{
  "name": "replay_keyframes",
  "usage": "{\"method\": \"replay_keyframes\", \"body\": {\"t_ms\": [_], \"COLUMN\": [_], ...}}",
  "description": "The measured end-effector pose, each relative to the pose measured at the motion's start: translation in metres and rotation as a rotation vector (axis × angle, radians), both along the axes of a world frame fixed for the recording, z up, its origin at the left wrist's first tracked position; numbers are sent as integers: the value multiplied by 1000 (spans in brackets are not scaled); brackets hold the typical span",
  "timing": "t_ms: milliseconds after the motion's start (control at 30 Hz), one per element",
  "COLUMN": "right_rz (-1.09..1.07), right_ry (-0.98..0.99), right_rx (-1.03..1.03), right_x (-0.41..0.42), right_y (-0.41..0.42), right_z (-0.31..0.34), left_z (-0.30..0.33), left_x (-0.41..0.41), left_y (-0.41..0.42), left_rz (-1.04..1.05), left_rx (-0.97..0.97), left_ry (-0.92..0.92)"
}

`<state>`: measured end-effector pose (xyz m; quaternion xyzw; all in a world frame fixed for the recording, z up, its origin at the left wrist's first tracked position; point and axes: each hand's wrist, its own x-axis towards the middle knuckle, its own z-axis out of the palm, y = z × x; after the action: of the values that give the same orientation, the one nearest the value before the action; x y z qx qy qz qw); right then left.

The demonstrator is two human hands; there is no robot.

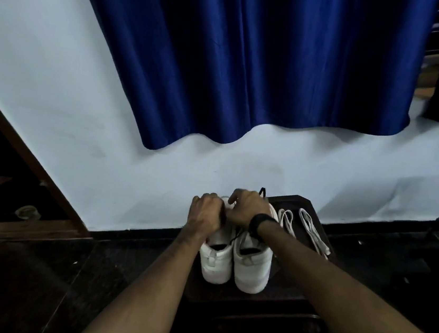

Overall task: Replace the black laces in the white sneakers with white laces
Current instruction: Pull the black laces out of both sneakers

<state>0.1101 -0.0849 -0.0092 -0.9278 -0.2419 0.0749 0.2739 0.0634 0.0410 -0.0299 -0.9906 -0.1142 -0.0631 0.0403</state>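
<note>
Two white sneakers (234, 262) stand side by side on a dark stool (287, 304), heels toward the person, toes toward the wall. Both hands are over the front halves of the shoes, covering the lacing. The left hand (206, 213) sits on the left shoe with its fingers curled down over the tongue area; what they hold is hidden beneath the knuckles, so I cannot tell whether they grip a lace or only the shoe. The right hand (247, 210), touching the left at the thumb side, has its fingers bent as if pinching near the toe end, and their tips are blurred. A loop of black lace (262, 191) sticks up just beyond the right fingers, and another strand of it shows below both palms, running down between the two shoe openings. Whether the right fingers actually pinch that lace cannot be made out.

A black band (258, 224) circles the right wrist.

To the right of the right hand, apart from the shoes, two white laces (312, 233) lie folded on the stool top.

Beyond the fingers rises a pale wall (59, 63) with a blue curtain (253, 60) hanging over it. The floor (32, 281) around the stool is dark.
</note>
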Motion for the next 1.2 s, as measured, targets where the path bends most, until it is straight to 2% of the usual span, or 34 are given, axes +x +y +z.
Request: {"method": "replay_keyframes", "body": {"t_ms": [100,267,400,467,533,633,667,700,733,867,900,933,967,1033,1067,1100,1133,1200], "right_rz": [-32,-103,-182,-189,-173,-143,-140,-138,-138,-152,-152,-151,-150,-147,-146,-146,-148,-147], "right_ry": [-20,-136,-89,-73,-65,-81,-90,-95,-93,-92,-94,-94,-92,-88,-92,-98,-102,-107], "right_rx": [-4,82,225,224,185,61,9,-22,-30,-18,-18,-17,-19,-33,-47,-59,-65,-60], "right_x": [-12,-26,-35,-36,-36,-35,-34,-34,-34,-35,-37,-37,-38,-40,-41,-42,-43,-43], "right_y": [1,-3,7,9,9,8,9,9,9,5,5,5,5,4,4,3,3,3], "right_z": [-9,-18,-23,-24,-24,-26,-26,-26,-26,-23,-23,-22,-20,-20,-20,-20,-19,-18], "left_z": [0,4,4,3,7,19,23,27,33,46,50,54,59,67,69,71,75,88], "left_x": [6,3,-3,-4,-1,-4,-4,-2,-3,-3,-4,-5,-7,-12,-13,-13,-12,-11], "left_y": [3,8,5,9,19,31,33,36,35,39,41,45,48,48,46,43,39,33], "left_rz": [40,191,422,525,525,390,341,290,253,341,373,402,416,396,372,352,327,270], "left_rx": [-147,-728,-1336,-1509,-1364,-890,-803,-824,-951,-1733,-1842,-1836,-1713,-1256,-1103,-1066,-1156,-1513], "left_ry": [74,7,-340,-482,-413,3,72,74,15,-561,-623,-591,-466,-69,58,58,-56,-425]}}
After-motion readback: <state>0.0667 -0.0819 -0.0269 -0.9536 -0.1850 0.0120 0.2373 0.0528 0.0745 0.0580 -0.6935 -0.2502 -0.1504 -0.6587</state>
